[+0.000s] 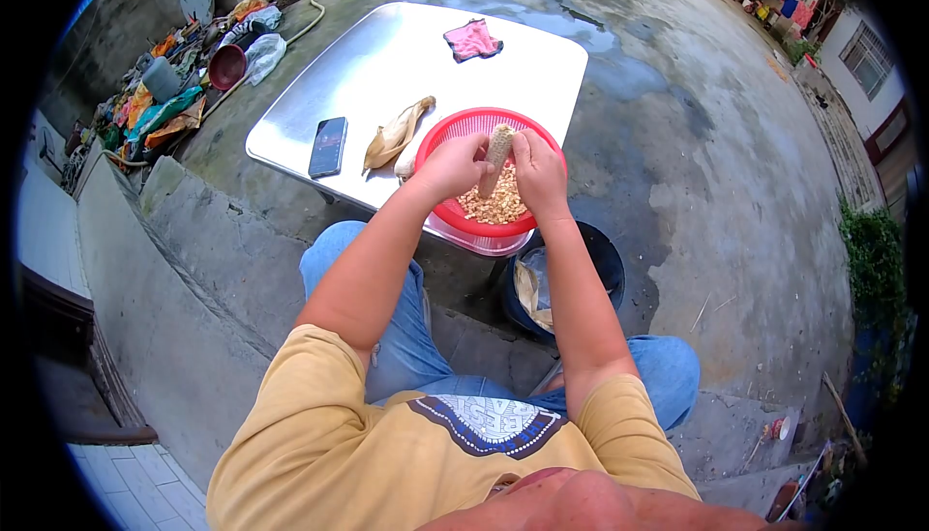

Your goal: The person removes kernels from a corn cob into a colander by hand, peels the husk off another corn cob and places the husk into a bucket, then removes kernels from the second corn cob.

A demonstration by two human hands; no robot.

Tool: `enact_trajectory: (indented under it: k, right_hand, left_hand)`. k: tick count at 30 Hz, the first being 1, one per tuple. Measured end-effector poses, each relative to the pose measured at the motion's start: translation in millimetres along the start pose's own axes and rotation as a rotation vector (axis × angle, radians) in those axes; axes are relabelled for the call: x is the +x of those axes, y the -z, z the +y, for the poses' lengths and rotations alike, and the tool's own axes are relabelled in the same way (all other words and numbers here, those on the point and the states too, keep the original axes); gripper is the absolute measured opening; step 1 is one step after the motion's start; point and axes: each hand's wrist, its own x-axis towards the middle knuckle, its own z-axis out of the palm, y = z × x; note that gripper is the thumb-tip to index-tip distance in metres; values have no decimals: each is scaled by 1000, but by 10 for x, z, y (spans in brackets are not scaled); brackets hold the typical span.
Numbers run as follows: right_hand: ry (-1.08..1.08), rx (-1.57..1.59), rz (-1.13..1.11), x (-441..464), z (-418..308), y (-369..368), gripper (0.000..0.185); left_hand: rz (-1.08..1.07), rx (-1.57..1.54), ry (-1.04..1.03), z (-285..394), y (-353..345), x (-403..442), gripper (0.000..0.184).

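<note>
A corn cob [496,162], mostly bare along its visible side, stands tilted between my hands above a red plastic basket [443,131]. My left hand [453,165] is closed around the lower left of the cob. My right hand [540,175] grips its upper right side, with the thumb near the top end. Loose corn kernels [495,206] cover the bottom of the basket, which sits at the near right corner of the metal table [329,76]. Left of the basket lies a dry corn husk [397,136].
A phone [328,147] lies at the table's left, and a pink cloth [473,40] toward its far edge. Below the near right corner stands a dark bucket [608,262] with husks [527,291] inside. A heap of clutter [174,86] lines the wall on the left.
</note>
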Motion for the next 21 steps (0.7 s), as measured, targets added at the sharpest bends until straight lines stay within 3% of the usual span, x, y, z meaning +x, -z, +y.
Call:
enact_trajectory:
  k: [9,12,15,19,21]
  right_hand:
    - [-93,53,-40,29,40,55,31]
    - [236,-131,227,48,29,-24,34]
    - [183,-171,42,22,-33,113,40]
    - [54,-128,158,67,-227,367,36]
    - [72,-166,209,137,-267,648,34]
  left_hand:
    - [-14,98,-10,27,17,-21,29]
    - [-2,21,-11,26,30,-3,29]
    - [-64,-90,-44,125,33,-32,32]
    - [212,-133,-110,-53,153,102,34]
    - [377,-106,19,-274,387,190,30]
